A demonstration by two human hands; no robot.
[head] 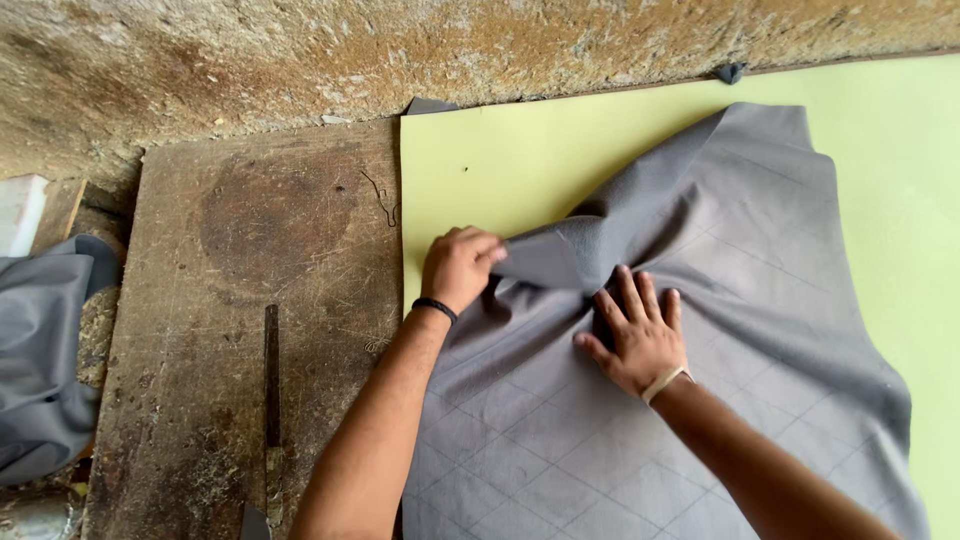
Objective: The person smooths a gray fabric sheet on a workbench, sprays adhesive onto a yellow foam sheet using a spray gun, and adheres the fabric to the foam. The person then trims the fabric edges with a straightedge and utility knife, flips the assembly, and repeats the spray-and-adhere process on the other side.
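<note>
A large grey leather sheet point(760, 250) marked with a grid of thin lines lies on a pale yellow-green board point(500, 165). My left hand point(458, 268), with a black band at the wrist, pinches a folded-over corner of the sheet and lifts it. Just to its right, my right hand point(638, 335), wearing a light band, presses flat on the sheet with fingers spread. The fold shows the sheet's rougher underside.
The board rests on a worn, scratched wooden bench point(250, 300) against a rough wall point(300, 50). A dark narrow metal tool point(271, 385) lies on the bench to the left. Another grey piece of leather point(40, 360) hangs at the far left edge.
</note>
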